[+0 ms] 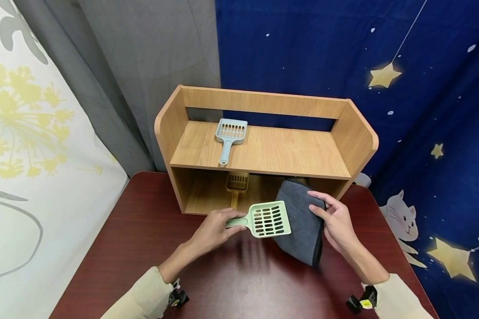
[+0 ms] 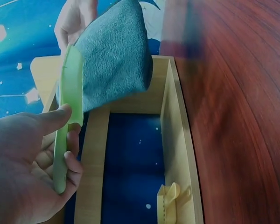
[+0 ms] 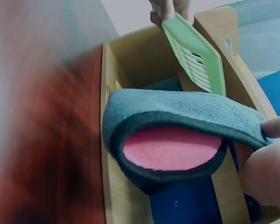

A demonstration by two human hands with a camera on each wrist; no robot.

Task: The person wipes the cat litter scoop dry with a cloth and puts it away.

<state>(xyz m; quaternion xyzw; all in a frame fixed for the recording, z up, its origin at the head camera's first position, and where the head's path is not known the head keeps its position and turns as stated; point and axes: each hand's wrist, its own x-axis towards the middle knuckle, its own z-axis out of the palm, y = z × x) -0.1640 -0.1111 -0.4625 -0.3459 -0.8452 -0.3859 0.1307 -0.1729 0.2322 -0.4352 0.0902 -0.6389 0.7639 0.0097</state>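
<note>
My left hand [image 1: 213, 232] grips the handle of a light green slotted litter scoop [image 1: 269, 219], its slotted head pointing right. In my right hand [image 1: 337, 221] a folded dark grey cloth [image 1: 299, 221] is pinched by one edge. The scoop's head overlaps the cloth's left side in the head view; whether they touch I cannot tell. From the right wrist, the folded cloth [image 3: 177, 100] shows a dark border and a pink patch [image 3: 172, 147] inside the fold. Both things are held above the table, in front of a wooden shelf.
The two-tier wooden shelf [image 1: 287, 150] stands at the table's back. A pale blue scoop [image 1: 230, 133] lies on its upper board, and a yellow scoop [image 1: 237, 181] is in the lower compartment. Dark red table [image 1: 143, 239] lies below my hands. Curtains [image 1: 303, 48] hang behind.
</note>
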